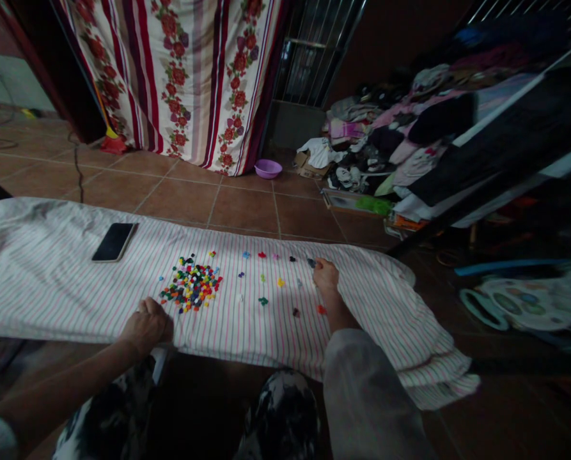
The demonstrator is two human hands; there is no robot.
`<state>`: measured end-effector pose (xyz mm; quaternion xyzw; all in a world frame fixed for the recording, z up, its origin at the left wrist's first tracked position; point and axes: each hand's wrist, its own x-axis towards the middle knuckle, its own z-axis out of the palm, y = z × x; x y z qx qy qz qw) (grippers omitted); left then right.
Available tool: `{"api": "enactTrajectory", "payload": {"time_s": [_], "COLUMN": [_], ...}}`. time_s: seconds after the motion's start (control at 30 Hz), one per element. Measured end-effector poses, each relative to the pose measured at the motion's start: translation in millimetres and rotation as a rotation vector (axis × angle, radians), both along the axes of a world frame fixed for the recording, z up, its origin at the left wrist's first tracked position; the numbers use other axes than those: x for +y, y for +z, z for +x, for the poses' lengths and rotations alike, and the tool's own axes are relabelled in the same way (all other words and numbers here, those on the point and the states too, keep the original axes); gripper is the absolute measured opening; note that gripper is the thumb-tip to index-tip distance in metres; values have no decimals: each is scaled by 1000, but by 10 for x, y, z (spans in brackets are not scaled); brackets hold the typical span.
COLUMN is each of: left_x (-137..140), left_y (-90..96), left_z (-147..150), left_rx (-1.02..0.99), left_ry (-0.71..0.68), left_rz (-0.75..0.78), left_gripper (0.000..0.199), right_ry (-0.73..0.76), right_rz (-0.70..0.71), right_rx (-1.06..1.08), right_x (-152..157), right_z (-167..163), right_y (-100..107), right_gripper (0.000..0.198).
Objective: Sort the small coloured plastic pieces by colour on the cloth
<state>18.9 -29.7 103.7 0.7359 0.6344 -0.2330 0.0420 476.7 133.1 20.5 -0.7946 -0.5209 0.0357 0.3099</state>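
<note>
A striped cloth [50,275] covers a long low surface in front of me. On it lies a pile of small coloured beads [192,285], with single beads [262,278] spread out in rows to its right. My left hand [146,324] rests closed on the cloth's near edge, just left of the pile, holding nothing that I can see. My right hand [324,276] reaches to the far right end of the spread beads, fingers pinched around a small dark bead [311,262]. A black phone [114,241] lies face up on the cloth at the left.
A floral curtain [194,76] hangs at the back over a tiled floor. A purple bowl [268,168] sits on the tiles. Heaped clothes and shoes [385,140] fill the right, beside a dark frame. My knees are at the bottom.
</note>
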Motion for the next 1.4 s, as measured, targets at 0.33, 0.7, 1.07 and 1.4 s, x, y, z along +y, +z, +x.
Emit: {"api": "enactTrajectory", "payload": {"time_s": [0.33,0.7,1.07,1.4], "left_x": [14,26,-2,-18], "left_y": [-67,-152,-151,-152], "left_z": [-31,-70,-107,-134], "left_rx": [34,10,-32,-76], "left_ry": [18,77,74,102], "left_rz": [15,8,0,-1], "left_gripper": [38,42,43,51], "right_ry": [28,100,269,514], "right_rz": [22,21,85,153], "right_rx": [-28,-14,16,90], "right_x": [-75,-311,-520,-747], "right_z": [-97,-399,-929,-1783], "right_y": [105,142,174,142], "right_gripper": [38,35,34,30]}}
